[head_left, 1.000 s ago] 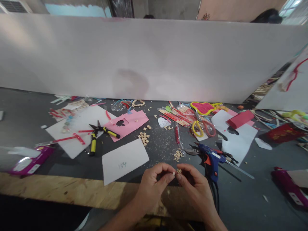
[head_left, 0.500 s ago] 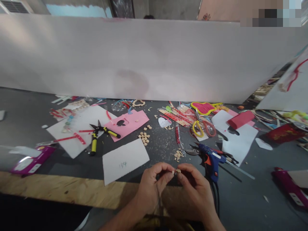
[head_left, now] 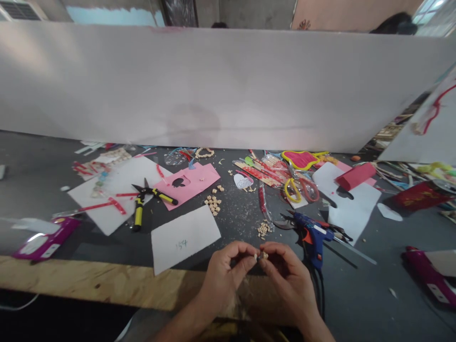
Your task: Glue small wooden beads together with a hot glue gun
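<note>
Near the table's front edge, my left hand (head_left: 228, 271) pinches a tiny pale piece (head_left: 255, 257) between thumb and forefinger. Close against it on the right, my right hand (head_left: 289, 273) holds a small beige wooden bead (head_left: 263, 255) in its fingertips. Just beyond the hands is a little pile of small wooden pieces (head_left: 264, 229). A looser group of beige beads (head_left: 213, 205) sits farther left, by a white card (head_left: 185, 239) with "154" written on it. The blue glue gun (head_left: 315, 237) rests right of my right hand.
Black-and-yellow pliers (head_left: 138, 211) lie on the left over paper and pink card (head_left: 199, 178). Scissors (head_left: 292, 190), red-patterned sticks (head_left: 254, 173) and a red roll (head_left: 355, 176) are at the back right. A white board (head_left: 228, 85) stands behind; purple devices (head_left: 50, 240) flank the table.
My hands stay nearly in place; the fingertips and the bead between them have shifted slightly. A dark head shape now shows above the board at the right, where the picture was pixelated before.
</note>
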{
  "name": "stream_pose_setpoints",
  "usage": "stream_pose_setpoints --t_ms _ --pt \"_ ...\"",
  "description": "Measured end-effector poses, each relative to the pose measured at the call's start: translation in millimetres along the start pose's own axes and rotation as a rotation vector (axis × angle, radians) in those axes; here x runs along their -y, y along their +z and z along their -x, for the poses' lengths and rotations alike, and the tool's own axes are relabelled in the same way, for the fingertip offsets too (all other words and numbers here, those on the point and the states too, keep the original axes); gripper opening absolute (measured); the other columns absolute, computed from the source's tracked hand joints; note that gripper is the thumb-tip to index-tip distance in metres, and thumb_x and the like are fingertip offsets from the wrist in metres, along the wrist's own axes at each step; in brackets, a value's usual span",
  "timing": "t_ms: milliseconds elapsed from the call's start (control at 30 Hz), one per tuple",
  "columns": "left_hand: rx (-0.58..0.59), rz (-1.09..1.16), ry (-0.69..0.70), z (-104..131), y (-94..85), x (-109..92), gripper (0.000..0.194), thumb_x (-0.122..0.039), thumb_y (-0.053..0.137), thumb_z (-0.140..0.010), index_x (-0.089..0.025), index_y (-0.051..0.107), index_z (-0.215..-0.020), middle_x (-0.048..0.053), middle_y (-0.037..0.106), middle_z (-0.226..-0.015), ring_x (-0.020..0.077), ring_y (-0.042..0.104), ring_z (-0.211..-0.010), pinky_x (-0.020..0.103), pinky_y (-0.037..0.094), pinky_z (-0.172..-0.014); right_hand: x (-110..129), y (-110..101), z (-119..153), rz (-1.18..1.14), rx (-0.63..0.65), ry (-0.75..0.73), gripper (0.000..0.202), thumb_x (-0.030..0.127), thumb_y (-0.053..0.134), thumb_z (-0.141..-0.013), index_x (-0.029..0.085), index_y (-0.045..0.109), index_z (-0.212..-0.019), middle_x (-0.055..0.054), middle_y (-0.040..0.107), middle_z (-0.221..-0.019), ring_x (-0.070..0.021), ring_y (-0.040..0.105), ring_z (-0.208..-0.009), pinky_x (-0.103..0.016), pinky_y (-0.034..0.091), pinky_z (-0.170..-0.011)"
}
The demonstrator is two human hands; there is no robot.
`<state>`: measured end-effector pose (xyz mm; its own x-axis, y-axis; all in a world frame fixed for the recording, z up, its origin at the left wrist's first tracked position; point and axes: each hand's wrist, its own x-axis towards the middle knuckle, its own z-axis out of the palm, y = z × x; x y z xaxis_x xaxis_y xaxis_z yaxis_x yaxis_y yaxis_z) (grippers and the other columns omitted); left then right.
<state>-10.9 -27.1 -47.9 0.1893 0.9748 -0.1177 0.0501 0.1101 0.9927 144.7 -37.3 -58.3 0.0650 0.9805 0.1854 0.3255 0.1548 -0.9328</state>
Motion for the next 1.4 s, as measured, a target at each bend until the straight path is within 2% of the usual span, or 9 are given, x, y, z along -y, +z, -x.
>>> stream_pose_setpoints --t_ms 133,433,667,867,1033,1167,1400 --pt "0.017 0.01 -0.015 0.2 0.7 1.4 0.015 -0.026 0.057 -0.079 -0.016 0.067 -0.084 0.007 0.07 -0.086 0.0191 0.062 -0.08 0.027 0.047 -0.074 1.0 -1.4 -1.5 0.074 0.036 -0.059 0.008 0.021 0.061 -0.075 0.022 0.06 -0.083 -0.002 0.062 -0.076 -0.0149 0.061 -0.069 -0.024 0.051 -0.061" --pt "0.03 -0.012 -0.04 3.0 2.6 2.8 0.013 -0.024 0.059 -0.077 -0.016 0.067 -0.084 0.004 0.07 -0.081 0.0186 0.062 -0.078 0.025 0.046 -0.072 6.2 -3.8 -4.1 0.194 0.104 -0.178 0.007 0.016 0.057 -0.077 0.021 0.06 -0.081 0.0 0.06 -0.072 -0.0125 0.058 -0.063 -0.021 0.047 -0.056" --pt "0.016 -0.028 -0.076 1.4 1.9 -0.1 0.012 -0.021 0.059 -0.075 -0.015 0.066 -0.082 0.004 0.068 -0.078 0.0174 0.061 -0.075 0.024 0.046 -0.07 7.4 -5.0 -3.5 0.272 0.142 -0.253 0.01 0.015 0.057 -0.079 0.021 0.06 -0.087 -0.001 0.061 -0.075 -0.0126 0.059 -0.065 -0.021 0.047 -0.059" --pt "0.001 0.03 -0.041 0.2 0.4 -2.0 0.01 -0.021 0.058 -0.077 -0.014 0.064 -0.081 0.004 0.067 -0.079 0.016 0.061 -0.075 0.023 0.046 -0.07 6.3 -5.0 -1.9 0.237 0.186 -0.253 0.021 0.015 0.055 -0.081 0.021 0.059 -0.101 -0.003 0.064 -0.086 -0.0142 0.062 -0.076 -0.023 0.05 -0.067" --pt "-0.008 0.02 -0.018 1.1 -0.7 0.9 0.011 -0.022 0.058 -0.078 -0.015 0.065 -0.082 0.004 0.067 -0.079 0.0163 0.06 -0.075 0.024 0.046 -0.07 4.9 -5.9 -3.0 0.233 0.161 -0.267 0.018 0.016 0.055 -0.081 0.021 0.061 -0.097 -0.004 0.065 -0.085 -0.0152 0.063 -0.078 -0.024 0.051 -0.068" --pt "-0.013 -0.027 -0.006 0.8 -0.4 1.0 0.012 -0.022 0.057 -0.078 -0.015 0.066 -0.083 0.005 0.068 -0.081 0.0167 0.061 -0.076 0.024 0.046 -0.071 3.5 -7.7 -3.9 0.317 0.13 -0.268 0.018 0.016 0.054 -0.081 0.02 0.061 -0.097 -0.005 0.066 -0.085 -0.0155 0.064 -0.076 -0.024 0.052 -0.066" --pt "-0.009 -0.046 -0.002 -0.6 0.6 1.9 0.012 -0.021 0.058 -0.078 -0.015 0.066 -0.083 0.005 0.068 -0.08 0.017 0.06 -0.076 0.025 0.046 -0.071 7.0 -9.2 -4.2 0.383 0.173 -0.316 0.024 0.016 0.052 -0.082 0.019 0.059 -0.105 -0.006 0.067 -0.087 -0.0158 0.065 -0.078 -0.024 0.053 -0.069"
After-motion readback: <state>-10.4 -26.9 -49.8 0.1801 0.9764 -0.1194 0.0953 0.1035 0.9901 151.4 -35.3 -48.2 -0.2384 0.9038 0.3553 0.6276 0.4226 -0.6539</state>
